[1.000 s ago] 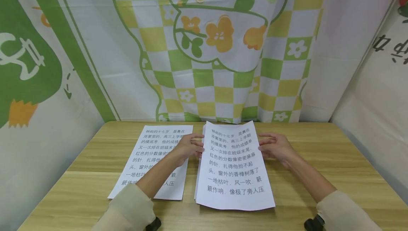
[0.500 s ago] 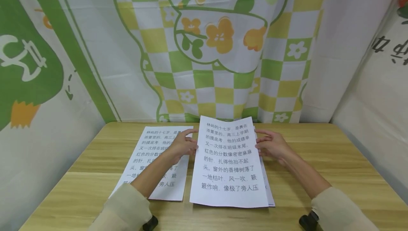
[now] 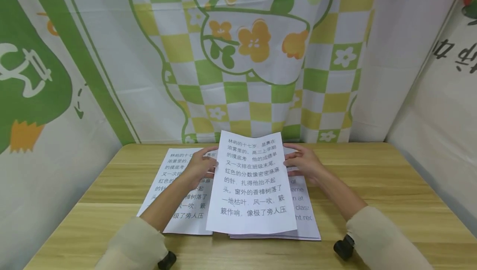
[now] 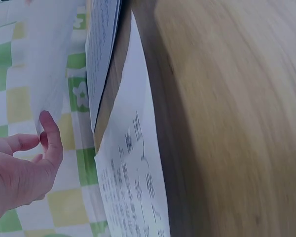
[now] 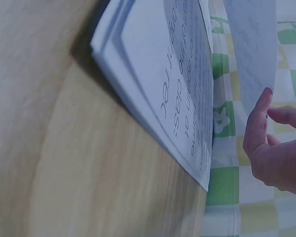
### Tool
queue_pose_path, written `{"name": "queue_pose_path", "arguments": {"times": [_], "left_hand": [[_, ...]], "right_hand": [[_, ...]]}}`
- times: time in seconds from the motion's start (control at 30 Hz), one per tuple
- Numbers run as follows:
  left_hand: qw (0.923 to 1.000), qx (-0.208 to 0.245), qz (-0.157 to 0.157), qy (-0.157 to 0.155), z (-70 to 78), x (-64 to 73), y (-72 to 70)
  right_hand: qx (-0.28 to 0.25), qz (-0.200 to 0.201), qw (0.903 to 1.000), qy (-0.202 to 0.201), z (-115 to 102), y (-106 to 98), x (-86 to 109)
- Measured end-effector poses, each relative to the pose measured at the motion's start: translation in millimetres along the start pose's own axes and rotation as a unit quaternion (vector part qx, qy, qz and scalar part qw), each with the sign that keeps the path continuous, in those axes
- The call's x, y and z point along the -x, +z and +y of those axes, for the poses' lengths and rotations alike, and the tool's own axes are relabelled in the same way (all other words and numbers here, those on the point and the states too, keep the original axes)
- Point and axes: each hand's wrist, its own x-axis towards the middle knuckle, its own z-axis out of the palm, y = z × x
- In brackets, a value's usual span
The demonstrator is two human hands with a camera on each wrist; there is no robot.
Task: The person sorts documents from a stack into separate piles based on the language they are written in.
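The white paper sheet with black Chinese print (image 3: pixel 251 185) is raised above the table, between the loose page and the pile, and it overlaps both as the head view sees them. You have it by its two side edges: your left hand (image 3: pixel 201 164) pinches one side between thumb and finger, and your right hand (image 3: pixel 303 162) pinches the other in the same way.

What has just changed is the sheet's place. Half a second ago it covered most of the pile; now it sits further to your left, and a broad strip of the white paper pile with grey English print (image 3: pixel 303 203) shows beneath it. For the work in hand, that suggests the sheet has parted from the pile; it looks like a single sheet, bowed a little along its far edge.

To your left, the flat white page with matching Chinese print (image 3: pixel 190 210) lies on the light wood-grain table (image 3: pixel 380 170). Your left forearm crosses that page, and the raised sheet hides its inner edge, so you cannot see all of it from above. A green, yellow and white checked curtain (image 3: pixel 238 108) hangs just behind the table's far edge, close to the sheet's top.
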Motion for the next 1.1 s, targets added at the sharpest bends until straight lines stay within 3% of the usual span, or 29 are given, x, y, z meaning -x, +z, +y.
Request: {"name": "queue_pose_path", "arguments": {"times": [0.5,0.8,1.1], "left_hand": [[0.9979,-0.045,0.044,-0.015,-11.8,7.3,-42.3],[0.9943,-0.040,0.098,-0.017,-23.9,6.3,-63.7],[0.9932,-0.047,0.105,-0.021,-27.1,10.1,-83.9]], "right_hand": [[-0.031,-0.027,0.9989,0.021,-2,48,-15.6],[-0.039,-0.012,0.9988,0.025,-5,78,-26.3],[-0.055,-0.002,0.9984,0.016,-7,101,-34.1]]}}
